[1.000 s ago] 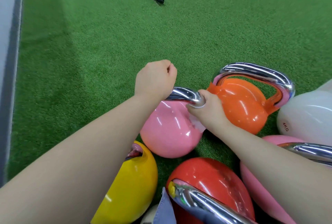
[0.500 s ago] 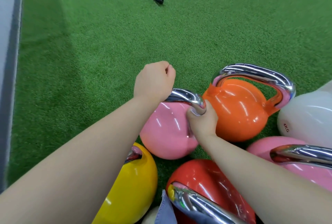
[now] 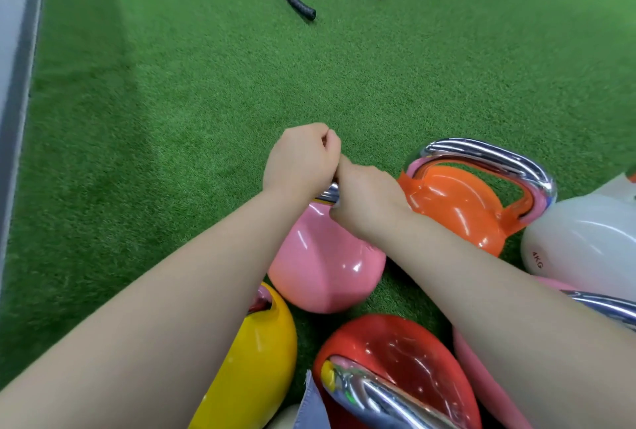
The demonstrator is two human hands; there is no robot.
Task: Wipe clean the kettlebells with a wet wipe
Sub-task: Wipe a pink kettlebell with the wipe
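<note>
2 curled hands (image 3: 339, 184) on glossy pink kettlebell's (image 3: 323, 267) chrome handle (image 3: 330, 193)

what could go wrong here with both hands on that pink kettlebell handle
1. Both the left hand and right hand crowd the handle of the pink kettlebell, touching each other; the stretch under the left hand may go unwiped.
2. The orange kettlebell sits right beside the right hand, so knuckles could knock its body.
3. The pink kettlebell looks tilted on the turf; if released it might roll into the yellow kettlebell.
</note>
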